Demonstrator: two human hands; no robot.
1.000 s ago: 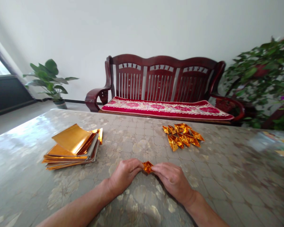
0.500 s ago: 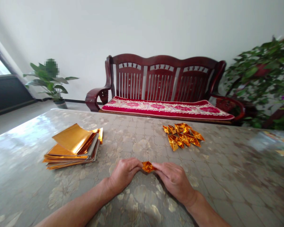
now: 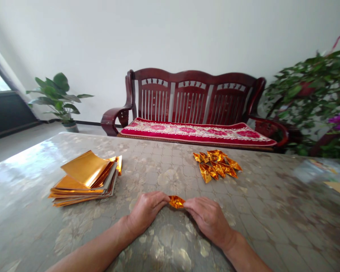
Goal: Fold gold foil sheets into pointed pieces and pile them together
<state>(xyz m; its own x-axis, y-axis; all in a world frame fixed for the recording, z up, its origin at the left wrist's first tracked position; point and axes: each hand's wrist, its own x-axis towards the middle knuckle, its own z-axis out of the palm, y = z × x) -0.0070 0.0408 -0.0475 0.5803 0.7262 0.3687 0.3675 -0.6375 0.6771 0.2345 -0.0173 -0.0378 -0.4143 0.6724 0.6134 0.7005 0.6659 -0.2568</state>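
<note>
Folded gold foil (image 3: 176,201) is pinched between my left hand (image 3: 145,212) and right hand (image 3: 209,220), its ends hidden; a foil stack (image 3: 85,177) lies at ten o'clock, folded pieces (image 3: 215,166) at one.

My worktop (image 3: 272,215), a glossy clear cover over beige floral-patterned cloth, catches window glare along its left side. To my left lies a squared-up stack of gold foil sheets (image 3: 85,179), its top sheet curling upward at the corner. Ahead and right of centre, well apart from the stack, sit folded gold foil triangles (image 3: 217,165), overlapping in a loose cluster near the far edge. At the far right, a blurred clear plastic packet (image 3: 314,170) lies just beside a tan card (image 3: 338,190), both too indistinct to identify further.
</note>
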